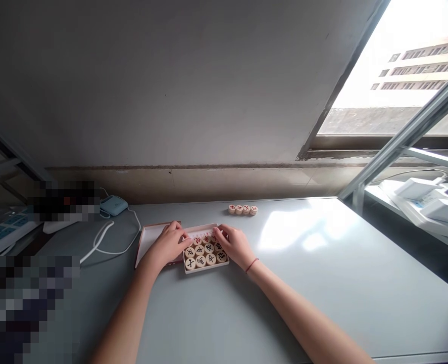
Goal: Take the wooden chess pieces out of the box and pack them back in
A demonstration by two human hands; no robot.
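Observation:
An open shallow white box (206, 270) stands on the desk, holding rows of round wooden Chinese chess pieces (209, 248) with black characters. Toward its far side is a row of red-marked Chinese chess pieces (197, 241). My left hand (169, 241) is closed at the left end of that red row, its thumb and fingers bent over the box's left edge. At the right end my right hand (236, 242) is closed, thumb and fingers against the pieces. The fingers partly hide the end pieces. Under my left hand lies the box lid (148, 240), inside up.
Several red-marked pieces (243, 210) stand in a short row near the desk's back edge. To the left are a white cable (102, 235), a light blue device (113, 205) and a power strip (7, 230). Metal frame posts (383, 156) flank the grey desk (303, 298).

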